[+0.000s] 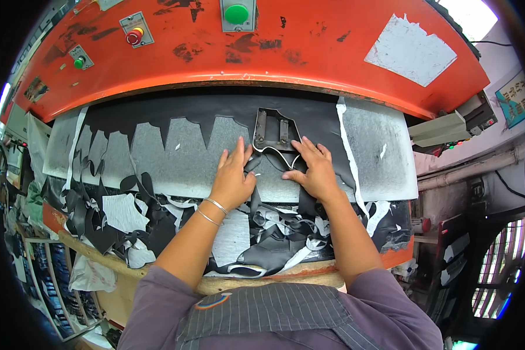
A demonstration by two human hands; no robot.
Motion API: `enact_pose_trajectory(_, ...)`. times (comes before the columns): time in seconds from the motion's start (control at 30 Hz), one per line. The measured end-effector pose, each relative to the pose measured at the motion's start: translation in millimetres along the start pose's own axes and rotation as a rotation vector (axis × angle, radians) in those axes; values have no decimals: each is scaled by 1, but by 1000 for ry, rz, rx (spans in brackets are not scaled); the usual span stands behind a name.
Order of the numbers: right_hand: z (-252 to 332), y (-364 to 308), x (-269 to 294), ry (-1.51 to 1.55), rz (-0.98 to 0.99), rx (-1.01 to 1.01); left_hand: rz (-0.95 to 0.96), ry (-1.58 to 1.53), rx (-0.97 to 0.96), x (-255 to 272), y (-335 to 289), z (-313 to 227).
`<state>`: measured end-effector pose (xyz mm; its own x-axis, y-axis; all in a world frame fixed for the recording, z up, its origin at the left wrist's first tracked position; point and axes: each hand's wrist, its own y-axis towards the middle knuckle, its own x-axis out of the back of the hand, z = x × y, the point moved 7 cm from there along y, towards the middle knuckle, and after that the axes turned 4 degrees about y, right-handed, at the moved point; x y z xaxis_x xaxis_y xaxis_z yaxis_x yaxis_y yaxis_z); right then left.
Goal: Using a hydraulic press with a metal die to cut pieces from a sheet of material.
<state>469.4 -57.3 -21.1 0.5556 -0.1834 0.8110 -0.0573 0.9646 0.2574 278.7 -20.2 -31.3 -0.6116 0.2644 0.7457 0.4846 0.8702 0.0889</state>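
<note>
A metal cutting die (260, 129), an open frame with crossbars inside and a curved near edge, stands on a black leather-like sheet (318, 116). My right hand (315, 170) is at the die's near right corner, its fingers stretched along the edge and the thumb apart. On the other side, my left hand (233, 179) rests with fingers extended on the grey cutting board (198, 169), just left of the die. Narrow black offcut strips (255, 195) hang between the hands. Left of the die, the sheet's near edge has a row of cut-out gaps. Neither hand visibly grips anything.
Beyond the board spans a red press beam (309, 55) with a large green button (236, 14) and a red knob (135, 36). Black and white scraps (274, 233) pile along the board's near edge. A grey control box (449, 131) projects at the right.
</note>
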Motion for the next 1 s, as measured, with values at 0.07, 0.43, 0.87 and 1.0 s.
enact_pose_trajectory(0.07, 2, 1, 0, -6, 2, -7, 14, 28, -7, 4, -1, -1)
enact_pose_trajectory(0.43, 20, 2, -4, 14, 35, -40, -72, -42, -18, 12, -7, 17)
enact_pose_trajectory(0.87, 230, 27, 106, 356, -417, 171, -1520, 60, 56, 403, -132, 134)
enact_pose_trajectory(1.0, 249, 47, 97, 233, -511, 83, -984, 75, 142, 429, -118, 155)
